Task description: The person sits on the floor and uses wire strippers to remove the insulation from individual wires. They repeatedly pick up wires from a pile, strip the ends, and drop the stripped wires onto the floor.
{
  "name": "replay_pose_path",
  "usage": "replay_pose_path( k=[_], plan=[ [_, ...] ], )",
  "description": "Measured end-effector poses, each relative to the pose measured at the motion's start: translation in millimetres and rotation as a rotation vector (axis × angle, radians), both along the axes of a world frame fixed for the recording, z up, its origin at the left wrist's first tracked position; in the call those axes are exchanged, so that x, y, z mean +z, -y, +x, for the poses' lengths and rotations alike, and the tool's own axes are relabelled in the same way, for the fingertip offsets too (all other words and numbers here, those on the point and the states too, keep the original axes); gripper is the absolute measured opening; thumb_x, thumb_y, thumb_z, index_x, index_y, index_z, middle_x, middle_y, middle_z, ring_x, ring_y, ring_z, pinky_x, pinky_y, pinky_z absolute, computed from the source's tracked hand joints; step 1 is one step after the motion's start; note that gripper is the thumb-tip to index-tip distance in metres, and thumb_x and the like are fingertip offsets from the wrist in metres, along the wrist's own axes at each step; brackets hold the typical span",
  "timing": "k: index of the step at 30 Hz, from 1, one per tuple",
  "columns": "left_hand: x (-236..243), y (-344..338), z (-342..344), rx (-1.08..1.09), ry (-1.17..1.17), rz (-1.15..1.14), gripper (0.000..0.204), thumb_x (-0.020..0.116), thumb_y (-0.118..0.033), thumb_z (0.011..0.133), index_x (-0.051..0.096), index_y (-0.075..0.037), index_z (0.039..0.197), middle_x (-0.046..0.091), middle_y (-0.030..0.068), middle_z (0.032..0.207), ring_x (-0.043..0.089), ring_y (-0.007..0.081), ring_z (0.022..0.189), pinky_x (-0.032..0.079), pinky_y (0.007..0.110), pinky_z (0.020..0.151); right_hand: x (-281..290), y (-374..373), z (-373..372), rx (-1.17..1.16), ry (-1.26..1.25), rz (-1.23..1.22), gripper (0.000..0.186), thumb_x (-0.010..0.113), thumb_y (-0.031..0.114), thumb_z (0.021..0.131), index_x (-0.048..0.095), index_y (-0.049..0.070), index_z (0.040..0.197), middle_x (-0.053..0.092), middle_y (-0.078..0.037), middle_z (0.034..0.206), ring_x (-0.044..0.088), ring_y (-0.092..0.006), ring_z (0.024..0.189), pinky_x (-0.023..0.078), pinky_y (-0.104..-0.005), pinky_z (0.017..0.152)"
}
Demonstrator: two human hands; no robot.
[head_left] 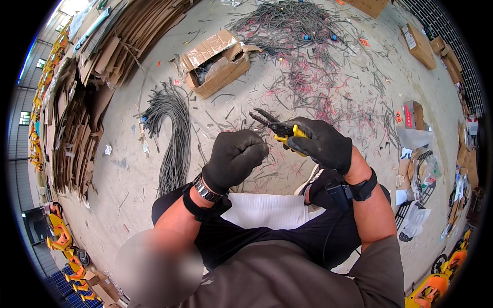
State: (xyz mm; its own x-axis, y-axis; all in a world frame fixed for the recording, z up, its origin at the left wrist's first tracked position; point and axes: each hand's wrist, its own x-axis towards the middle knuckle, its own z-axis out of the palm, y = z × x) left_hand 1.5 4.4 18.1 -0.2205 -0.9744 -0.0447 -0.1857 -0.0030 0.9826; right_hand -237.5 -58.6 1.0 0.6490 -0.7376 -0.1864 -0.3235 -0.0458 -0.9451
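Both gloved hands work above the lap: left hand (234, 156) fisted on a thin wire, right hand (322, 143) clamped on yellow-handled strippers (277, 128), blades parted. Beyond the strippers, stripped scraps (313, 77) litter the floor; a grey wire bundle (172, 128) awaits

Bright, even daylight, soft shadows, strong fisheye bending at the dark rim.

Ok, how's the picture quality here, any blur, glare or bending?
Head view: strong fisheye bending toward a black rim; bright window glare top left; a smeared blur patch at lower left; the gloved left hand, right hand and yellow-handled pliers are sharp, evenly lit.
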Motion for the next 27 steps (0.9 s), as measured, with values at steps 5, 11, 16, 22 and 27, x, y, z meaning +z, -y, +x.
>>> replay_pose_path(
  k=[5, 11, 16, 22, 27],
  plan=[
    [-3.1, 0.7, 1.5, -0.012, 0.01, -0.022, 0.016, 0.068, -0.014, 0.087, 0.07, 0.0, 0.081, 0.063, 0.004, 0.067, 0.055, 0.0092, 0.059, 0.043, 0.025, 0.055, 5.0, -0.5, 0.4, -0.009, 0.003, 0.009, 0.03, 0.063, 0.025, 0.09, 0.062, 0.005, 0.112, 0.062, -0.012, 0.079, 0.056, -0.0212, 0.068, 0.046, -0.0361, 0.067],
    [-2.5, 1.0, 0.5, -0.015, 0.03, -0.027, 0.016, 0.067, -0.014, 0.087, 0.069, 0.0, 0.079, 0.062, 0.0038, 0.066, 0.054, 0.009, 0.059, 0.042, 0.025, 0.054, 4.4, 0.0, -0.6, 0.0, -0.019, 0.061, 0.029, 0.063, 0.024, 0.091, 0.061, 0.005, 0.112, 0.061, -0.013, 0.079, 0.056, -0.0229, 0.068, 0.045, -0.0368, 0.067],
    [-3.2, 0.7, 0.7, -0.022, 0.009, -0.029, 0.016, 0.067, -0.014, 0.087, 0.069, 0.0, 0.08, 0.062, 0.0038, 0.066, 0.054, 0.0093, 0.059, 0.042, 0.026, 0.054, 1.1, -0.1, -0.4, 0.01, -0.024, -0.057, 0.029, 0.062, 0.025, 0.092, 0.061, 0.005, 0.113, 0.062, -0.016, 0.083, 0.06, -0.0307, 0.074, 0.047, -0.0392, 0.071],
    [-3.3, 0.5, -0.2, -0.007, -0.003, -0.049, 0.014, 0.067, -0.012, 0.086, 0.07, 0.0, 0.081, 0.062, 0.0035, 0.066, 0.055, 0.009, 0.058, 0.042, 0.026, 0.054, 2.7, -1.9, 0.5, 0.024, -0.079, -0.136, 0.031, 0.062, 0.025, 0.092, 0.06, 0.005, 0.115, 0.064, -0.02, 0.089, 0.063, -0.0349, 0.081, 0.048, -0.0409, 0.073],
    [-3.3, -0.3, -0.3, 0.008, 0.002, -0.033, 0.012, 0.067, -0.011, 0.085, 0.07, 0.001, 0.081, 0.064, 0.0038, 0.066, 0.055, 0.0086, 0.058, 0.043, 0.025, 0.054, 0.0, -2.4, -0.7, 0.025, -0.11, -0.192, 0.03, 0.062, 0.025, 0.093, 0.061, 0.005, 0.115, 0.065, -0.021, 0.092, 0.064, -0.0379, 0.084, 0.049, -0.0424, 0.074]
  ],
)
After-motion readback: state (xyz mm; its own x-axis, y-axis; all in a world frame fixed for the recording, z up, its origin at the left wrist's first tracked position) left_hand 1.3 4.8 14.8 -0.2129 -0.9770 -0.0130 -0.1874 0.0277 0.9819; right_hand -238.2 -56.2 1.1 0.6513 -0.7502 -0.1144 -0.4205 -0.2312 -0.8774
